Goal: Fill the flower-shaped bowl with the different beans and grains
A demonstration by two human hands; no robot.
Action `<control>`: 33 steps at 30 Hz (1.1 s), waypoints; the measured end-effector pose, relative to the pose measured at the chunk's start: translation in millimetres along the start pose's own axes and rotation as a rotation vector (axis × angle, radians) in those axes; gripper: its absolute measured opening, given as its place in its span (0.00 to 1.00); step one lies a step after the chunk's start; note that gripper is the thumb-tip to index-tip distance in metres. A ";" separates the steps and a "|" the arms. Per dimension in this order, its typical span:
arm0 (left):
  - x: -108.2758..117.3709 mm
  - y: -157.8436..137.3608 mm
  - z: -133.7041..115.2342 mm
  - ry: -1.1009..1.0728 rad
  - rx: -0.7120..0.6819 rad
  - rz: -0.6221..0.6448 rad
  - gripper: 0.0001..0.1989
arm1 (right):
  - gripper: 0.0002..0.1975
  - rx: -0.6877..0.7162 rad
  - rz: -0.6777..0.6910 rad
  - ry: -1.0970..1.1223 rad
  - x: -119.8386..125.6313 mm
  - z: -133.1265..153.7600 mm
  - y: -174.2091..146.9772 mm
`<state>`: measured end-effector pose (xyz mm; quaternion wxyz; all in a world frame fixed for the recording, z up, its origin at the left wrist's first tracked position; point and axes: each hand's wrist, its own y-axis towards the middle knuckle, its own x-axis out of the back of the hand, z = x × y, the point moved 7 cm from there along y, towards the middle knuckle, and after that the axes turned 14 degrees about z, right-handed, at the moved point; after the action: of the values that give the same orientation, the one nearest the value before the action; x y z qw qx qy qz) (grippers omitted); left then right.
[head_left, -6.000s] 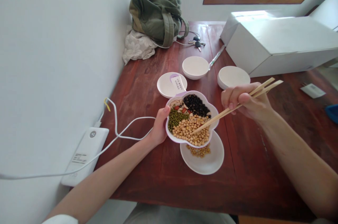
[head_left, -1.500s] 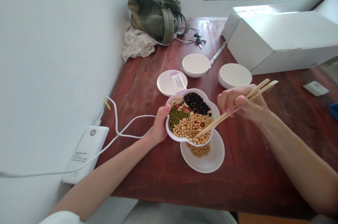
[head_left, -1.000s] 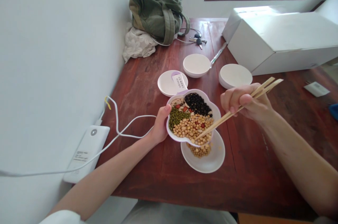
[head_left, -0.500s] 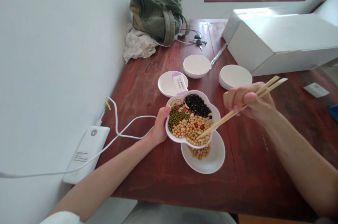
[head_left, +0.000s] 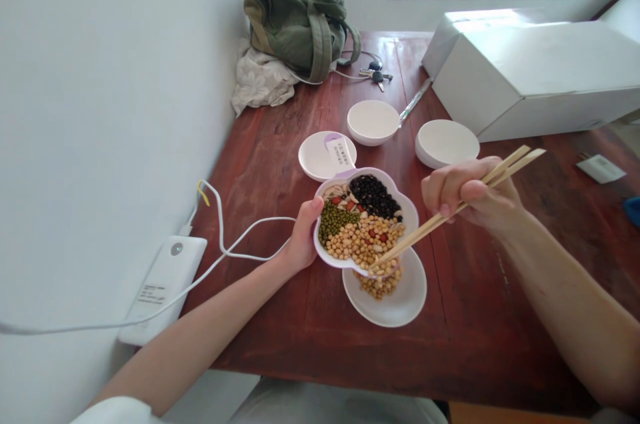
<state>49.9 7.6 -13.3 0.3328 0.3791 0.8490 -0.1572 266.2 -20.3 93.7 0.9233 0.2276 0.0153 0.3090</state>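
My left hand (head_left: 305, 232) grips the left rim of a flower-shaped bowl (head_left: 411, 212), its thumb over the edge. Inside lie black beans (head_left: 374, 197), green mung beans (head_left: 336, 221), soybeans (head_left: 357, 242) and some red and pale pieces. A paper label hangs at its back edge. My right hand (head_left: 467, 187) is closed on a pair of wooden chopsticks (head_left: 431, 223), their tips among the soybeans at the bowl's near edge. Partly under the bowl, a white plate (head_left: 410, 297) carries a heap of soybeans (head_left: 379, 285).
Beyond the bowl are a white plate (head_left: 315, 156), a white bowl (head_left: 374, 121) and another white dish (head_left: 447, 142). A large white box (head_left: 540, 77) stands back right. A green bag (head_left: 300, 17) and keys (head_left: 377, 75) lie behind. A power bank (head_left: 165, 284) with its cable (head_left: 240, 254) is at left.
The chopstick tips have shifted slightly left and toward me, to the bowl's near edge. Both hands keep their holds, and the bowl stays nearly in place.
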 end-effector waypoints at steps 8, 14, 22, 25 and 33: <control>0.1 -1.3 1.2 -0.011 0.004 -0.004 0.36 | 0.20 0.000 -0.025 -0.040 -1.5 -5.7 1.8; 1.3 -0.9 2.1 -0.001 0.009 0.000 0.36 | 0.24 -0.031 0.029 -0.009 -8.7 -3.3 3.6; -0.8 -1.0 0.6 -0.015 0.008 0.002 0.35 | 0.24 0.039 -0.034 0.004 3.9 -5.3 -1.2; -1.7 -1.1 0.8 -0.019 0.013 0.004 0.35 | 0.22 0.021 -0.052 -0.022 2.1 -8.7 -1.1; -0.5 -1.3 1.3 -0.005 0.017 0.003 0.36 | 0.24 -0.033 0.021 0.003 -7.5 -5.6 3.0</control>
<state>49.8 5.9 -13.9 0.3321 0.3828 0.8461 -0.1649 257.5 -20.2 89.2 0.9236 0.2121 0.0093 0.3192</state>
